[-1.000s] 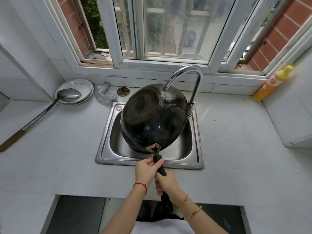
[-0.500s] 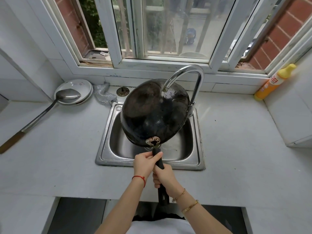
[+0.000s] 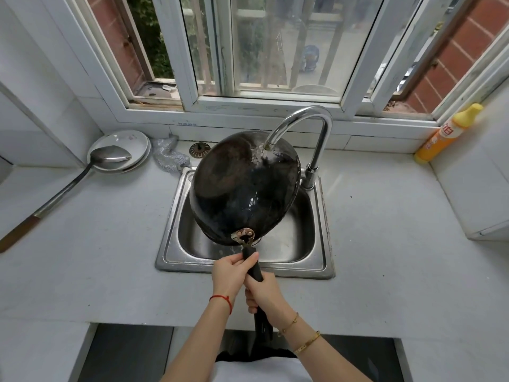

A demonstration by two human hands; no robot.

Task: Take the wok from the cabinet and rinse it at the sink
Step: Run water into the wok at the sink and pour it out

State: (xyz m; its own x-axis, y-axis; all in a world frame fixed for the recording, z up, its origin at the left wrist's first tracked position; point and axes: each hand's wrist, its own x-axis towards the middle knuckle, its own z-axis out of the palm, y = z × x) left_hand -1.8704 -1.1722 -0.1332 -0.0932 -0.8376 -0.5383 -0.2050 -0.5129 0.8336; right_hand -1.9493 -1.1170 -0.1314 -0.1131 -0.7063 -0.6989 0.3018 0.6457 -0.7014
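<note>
While the pale counter (image 3: pixel 385 244) spreads across the whole lower view, the window (image 3: pixel 261 51) fills the wall behind it, with brick showing outside at both sides. Set into the counter is the steel sink (image 3: pixel 322 244), and most of its basin is hidden by the wok (image 3: pixel 237 194), which is held above it, tipped up with its dark, wet underside facing the camera. At the sink's back right corner stands the curved tap (image 3: pixel 316 128); its spout ends right against the wok's upper part, where water streams onto the metal. From the wok's lower edge, past a brass-coloured bracket, the black handle (image 3: pixel 254 268) runs toward the person. Both hands are wrapped tight around that handle: the left hand (image 3: pixel 230 274) nearer the wok, a red string on its wrist, and the right hand (image 3: pixel 265 293) just behind it, touching it, with gold bracelets on its wrist.

Left of the sink, a long ladle (image 3: pixel 68 188) lies on the counter, its bowl resting on a white plate (image 3: pixel 129 144) that leans in the back corner. Between plate and sink lies a crumpled scourer (image 3: pixel 168 158), and a round strainer (image 3: pixel 199 149) sits just beyond it, partly behind the wok's rim. Far right, a yellow bottle (image 3: pixel 446 136) leans against the wall.
</note>
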